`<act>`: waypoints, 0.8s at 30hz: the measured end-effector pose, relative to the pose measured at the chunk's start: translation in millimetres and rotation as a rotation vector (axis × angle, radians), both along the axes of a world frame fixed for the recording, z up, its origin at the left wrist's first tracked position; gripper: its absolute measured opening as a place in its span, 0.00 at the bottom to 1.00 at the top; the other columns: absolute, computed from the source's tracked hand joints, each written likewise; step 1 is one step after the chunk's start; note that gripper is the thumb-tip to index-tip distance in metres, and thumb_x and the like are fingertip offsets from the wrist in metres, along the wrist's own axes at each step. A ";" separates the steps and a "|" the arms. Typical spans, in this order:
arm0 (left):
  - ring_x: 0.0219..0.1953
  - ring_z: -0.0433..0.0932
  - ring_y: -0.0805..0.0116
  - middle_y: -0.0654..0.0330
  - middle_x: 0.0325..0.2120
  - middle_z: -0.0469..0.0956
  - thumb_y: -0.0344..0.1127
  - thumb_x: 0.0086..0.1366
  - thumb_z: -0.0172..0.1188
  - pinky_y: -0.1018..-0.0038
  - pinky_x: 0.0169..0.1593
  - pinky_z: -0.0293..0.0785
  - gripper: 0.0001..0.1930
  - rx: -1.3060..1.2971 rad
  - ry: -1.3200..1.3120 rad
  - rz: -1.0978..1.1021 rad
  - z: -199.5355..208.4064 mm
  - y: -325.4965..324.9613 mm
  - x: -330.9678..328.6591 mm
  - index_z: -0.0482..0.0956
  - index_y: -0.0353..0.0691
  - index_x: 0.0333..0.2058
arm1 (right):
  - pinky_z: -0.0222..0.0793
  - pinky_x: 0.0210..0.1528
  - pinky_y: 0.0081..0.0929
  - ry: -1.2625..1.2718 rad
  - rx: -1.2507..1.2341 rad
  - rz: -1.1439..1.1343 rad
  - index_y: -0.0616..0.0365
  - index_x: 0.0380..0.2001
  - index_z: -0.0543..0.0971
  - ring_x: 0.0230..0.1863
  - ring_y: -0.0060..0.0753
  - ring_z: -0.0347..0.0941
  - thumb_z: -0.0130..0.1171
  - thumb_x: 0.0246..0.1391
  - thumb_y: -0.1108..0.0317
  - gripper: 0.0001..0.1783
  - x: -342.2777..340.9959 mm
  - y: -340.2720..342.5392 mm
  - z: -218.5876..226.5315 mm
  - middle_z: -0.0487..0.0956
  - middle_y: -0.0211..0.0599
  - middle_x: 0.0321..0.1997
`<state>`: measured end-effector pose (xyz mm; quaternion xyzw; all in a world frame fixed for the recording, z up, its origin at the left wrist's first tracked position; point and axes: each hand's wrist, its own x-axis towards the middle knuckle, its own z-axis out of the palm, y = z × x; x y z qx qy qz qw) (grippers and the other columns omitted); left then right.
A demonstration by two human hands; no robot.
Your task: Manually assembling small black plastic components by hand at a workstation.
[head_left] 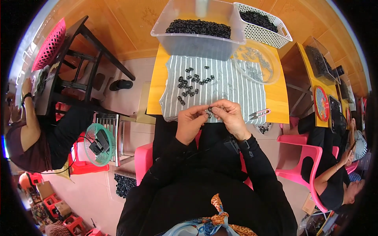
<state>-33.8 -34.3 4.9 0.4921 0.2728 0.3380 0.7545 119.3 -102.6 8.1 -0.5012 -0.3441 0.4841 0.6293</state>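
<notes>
Pinched between the fingertips of my left hand and my right hand, I have a small black plastic-looking piece, at the near edge of the grey-and-white striped cloth. My fingers cover much of it, so I can't make out its full outline. Beyond it, loose small black rounded pieces lie on the cloth's left half, some singly, others in touching clusters, turned at differing angles; several show paler spots.
</notes>
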 end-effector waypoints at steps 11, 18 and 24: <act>0.27 0.72 0.81 0.64 0.28 0.77 0.20 0.55 0.59 0.85 0.28 0.67 0.12 -0.055 -0.062 0.136 -4.3 -8.8 4.6 0.79 0.32 0.40 | 0.60 0.27 0.13 -0.272 0.157 -0.084 0.64 0.34 0.78 0.26 0.14 0.66 0.57 0.50 0.80 0.06 -15.7 -0.2 5.5 0.72 0.27 0.27; 0.28 0.73 0.80 0.63 0.29 0.78 0.21 0.57 0.59 0.84 0.30 0.69 0.11 -0.130 -0.112 0.111 2.4 -6.2 3.0 0.79 0.33 0.40 | 0.67 0.29 0.19 -0.579 0.219 -0.001 0.64 0.39 0.76 0.30 0.22 0.71 0.58 0.43 0.84 0.16 -13.6 -1.9 24.0 0.71 0.34 0.31; 0.29 0.74 0.80 0.63 0.29 0.77 0.22 0.58 0.59 0.85 0.31 0.69 0.11 -0.064 -0.072 0.076 7.9 -5.0 -0.9 0.79 0.34 0.41 | 0.68 0.30 0.22 -0.714 0.337 -0.052 0.65 0.39 0.75 0.30 0.30 0.72 0.59 0.41 0.85 0.18 -12.3 -1.3 17.8 0.72 0.38 0.31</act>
